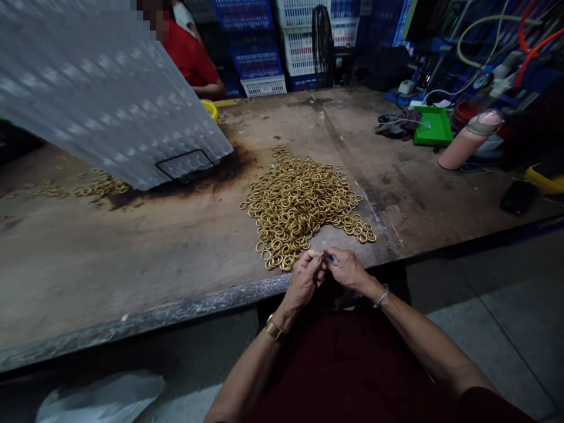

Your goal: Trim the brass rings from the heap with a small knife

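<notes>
Both hands meet at the table's front edge, just below a large pile of brass-coloured rings. My left hand, with a gold watch on its wrist, is closed in a pinch around a small ring, mostly hidden by the fingers. My right hand, a silver bracelet at its wrist, is closed around a small grey tool. The tool's tip touches or nearly touches the left fingertips. A short arm of rings spreads from the pile toward the right.
A tall grey ribbed stack stands on the table at left, with loose rings beside it. A person in red is behind it. At right are a green tray, a pink cylinder and a black object.
</notes>
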Tool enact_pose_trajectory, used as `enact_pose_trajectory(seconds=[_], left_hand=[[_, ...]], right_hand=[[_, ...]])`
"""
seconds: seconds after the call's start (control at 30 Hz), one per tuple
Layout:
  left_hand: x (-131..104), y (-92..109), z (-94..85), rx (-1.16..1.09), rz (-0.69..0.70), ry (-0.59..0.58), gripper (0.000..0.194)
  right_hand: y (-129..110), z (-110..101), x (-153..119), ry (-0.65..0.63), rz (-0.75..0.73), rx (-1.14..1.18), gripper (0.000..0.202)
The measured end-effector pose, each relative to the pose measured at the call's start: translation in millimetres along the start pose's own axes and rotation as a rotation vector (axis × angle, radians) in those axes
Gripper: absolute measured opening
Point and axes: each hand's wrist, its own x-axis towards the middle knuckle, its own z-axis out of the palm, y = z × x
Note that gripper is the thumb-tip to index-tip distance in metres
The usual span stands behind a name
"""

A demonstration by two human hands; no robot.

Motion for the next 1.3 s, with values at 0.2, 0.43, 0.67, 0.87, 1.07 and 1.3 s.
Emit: enact_pose_trajectory(seconds=[0.2, 0.43, 0.67, 0.87, 1.07, 1.3], left_hand=[[1.4, -7.6, -9.6, 0.142, 0.045, 0.019, 0.032], [-13.2, -4.9, -7.6, 0.082, 0.015, -0.010, 0.030], [-29.0, 1.6, -2.9, -0.176, -0.103, -0.018, 0.034], [-28.7, 0.7, -16.3, -0.292, -0.146, 0.026, 0.029], [-25.5, 2.8, -25.3, -0.434, -0.182, 0.038, 0.026], [-16.3, 7.8, -20.9, -0.335, -0.132, 0.065, 0.029]], right_hand=[[2.2, -0.4, -0.9, -0.109, -0.064, -0.144, 0.015], [1.6, -8.6, 9.2, -0.217, 0.087, -0.476, 0.026], [-9.2, 7.4, 32.7, -0.128, 0.095, -0.505, 0.027], [-29.3, 24.4, 51.4, -0.100, 0.170, -0.549, 0.024], [-28.2, 24.8, 55.1, -0.089, 0.167, -0.625, 0.027], [-2.0, -0.2, 47.2, -0.002, 0.216, -0.574, 0.028]])
